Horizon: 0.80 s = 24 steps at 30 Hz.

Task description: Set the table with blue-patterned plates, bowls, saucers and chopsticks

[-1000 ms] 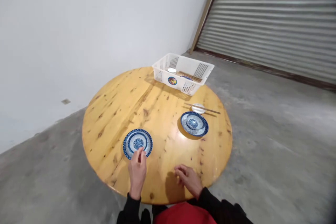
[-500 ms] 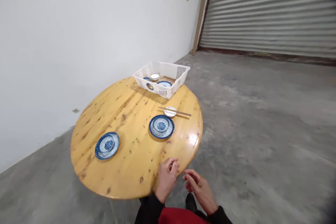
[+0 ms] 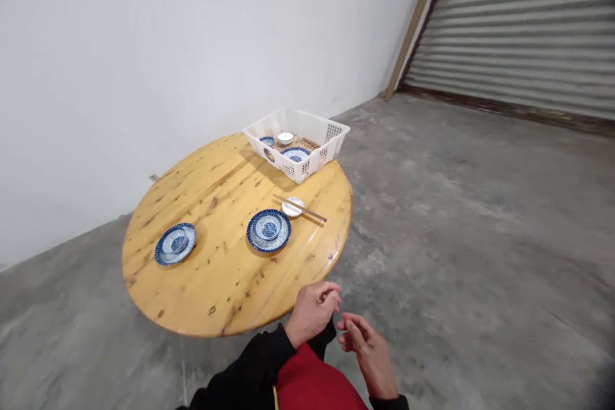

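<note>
My left hand [image 3: 313,311] hovers at the table's near right edge, its fingers loosely bent and nothing seen in it. Beside it, past the edge, my right hand [image 3: 369,351] is half curled, with thumb and fingers apart and no object in it. Nearest to them on the table is a blue-rimmed plate [image 3: 254,244] with a small blue-and-white bowl [image 3: 268,228] on it. Behind that, a pair of chopsticks [image 3: 312,213] rests across a small white dish [image 3: 291,211]. Farther left, another blue-rimmed plate [image 3: 166,260] carries a second small bowl [image 3: 175,241].
A white plastic basket [image 3: 307,173] stands at the far side of the round wooden table [image 3: 211,205], holding a blue plate [image 3: 295,154], a white bowl [image 3: 285,138] and other tableware. A white wall rises behind; grey floor lies to the right, before a roller shutter.
The view has shifted, so the table and tableware sit farther left. My left hand has come closer to my right hand and farther out over the table's edge. The tableware keeps its arrangement.
</note>
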Available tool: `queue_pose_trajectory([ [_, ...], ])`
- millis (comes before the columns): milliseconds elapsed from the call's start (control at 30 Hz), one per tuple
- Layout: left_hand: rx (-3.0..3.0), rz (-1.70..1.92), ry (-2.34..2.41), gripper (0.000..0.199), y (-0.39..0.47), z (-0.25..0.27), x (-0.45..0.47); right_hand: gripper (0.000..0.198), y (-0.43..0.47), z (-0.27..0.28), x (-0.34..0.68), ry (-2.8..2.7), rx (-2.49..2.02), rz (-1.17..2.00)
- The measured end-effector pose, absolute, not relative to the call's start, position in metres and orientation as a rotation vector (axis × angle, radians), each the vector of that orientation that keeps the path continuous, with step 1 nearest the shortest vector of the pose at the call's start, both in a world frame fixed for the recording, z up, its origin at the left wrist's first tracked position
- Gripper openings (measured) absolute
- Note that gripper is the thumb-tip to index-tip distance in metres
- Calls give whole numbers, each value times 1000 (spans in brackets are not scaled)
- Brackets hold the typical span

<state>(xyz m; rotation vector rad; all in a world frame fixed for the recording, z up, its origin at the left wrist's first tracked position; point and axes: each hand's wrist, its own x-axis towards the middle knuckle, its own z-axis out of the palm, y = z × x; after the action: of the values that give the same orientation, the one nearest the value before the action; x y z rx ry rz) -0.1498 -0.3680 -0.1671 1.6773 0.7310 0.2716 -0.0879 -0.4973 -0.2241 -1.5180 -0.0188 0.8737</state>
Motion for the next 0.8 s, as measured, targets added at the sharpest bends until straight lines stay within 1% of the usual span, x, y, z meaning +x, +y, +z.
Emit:
queue_pose_trajectory([
  [200, 1645, 404, 758, 29, -346, -171, -78, 64, -476, -220, 18, -95, -1614, 833],
  [400, 1559, 571, 912, 30, -313, -162, -2, 64, -444, -206, 117, -206, -1724, 949],
  [500, 1533, 610, 942, 28, -299, -156, 24, 67, -427, -194, 158, -226, -1757, 955],
  [633, 1575, 674, 937, 29, -279, -146, 34, 66, -391, -169, 199, -304, -1742, 904],
  [800, 1678, 776, 1103, 29, -247, -134, 16, 53, -327, -129, 247, -583, -1684, 796],
])
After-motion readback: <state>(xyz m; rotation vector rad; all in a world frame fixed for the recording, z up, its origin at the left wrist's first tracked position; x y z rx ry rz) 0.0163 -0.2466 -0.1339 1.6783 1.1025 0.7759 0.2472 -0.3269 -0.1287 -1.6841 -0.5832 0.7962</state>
